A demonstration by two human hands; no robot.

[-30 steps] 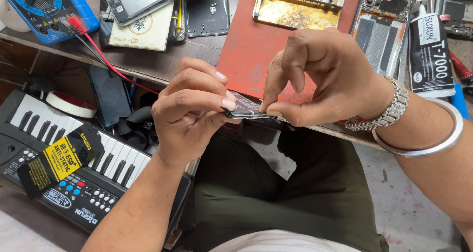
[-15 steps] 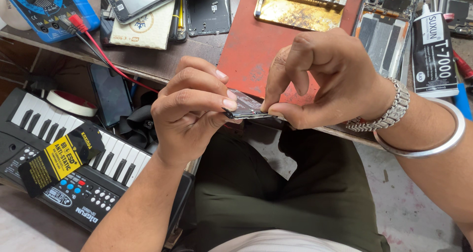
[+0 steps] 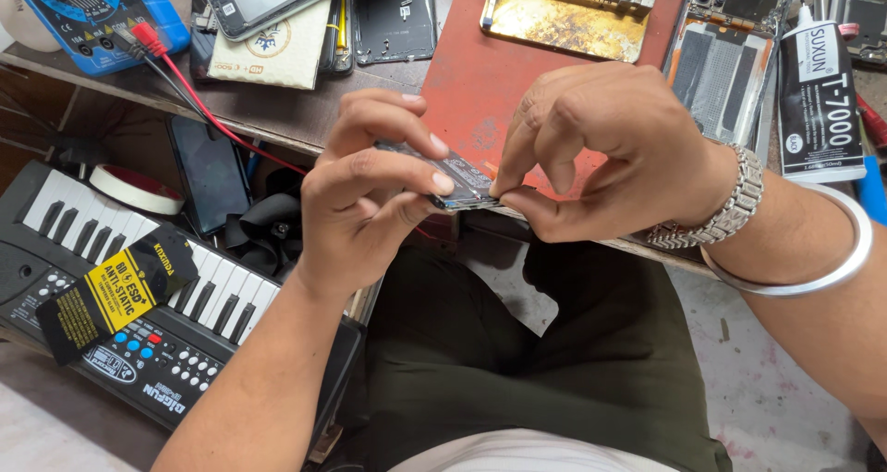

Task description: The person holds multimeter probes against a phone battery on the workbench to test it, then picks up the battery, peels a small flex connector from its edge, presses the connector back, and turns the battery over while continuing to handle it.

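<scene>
Setting: cluttered repair desk (image 3: 277, 112) along the upper frame, a red mat (image 3: 480, 75) on it.
Left hand (image 3: 370, 190): fingers closed on a small dark phone part (image 3: 457, 178) at centre frame.
Right hand (image 3: 605, 153): thumb and fingertips pinching the same part's right end.
Nearby: toy keyboard (image 3: 139, 296) at lower left; blue multimeter (image 3: 92, 10) at upper left; glue tube (image 3: 820, 98) at upper right.

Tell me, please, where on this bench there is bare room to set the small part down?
The clearest patch is the bare red mat, between the gold plate and both hands. A narrower strip of bare wood lies below the cream card. The back edge is crowded: multimeter, opened phone, glue tube.
</scene>
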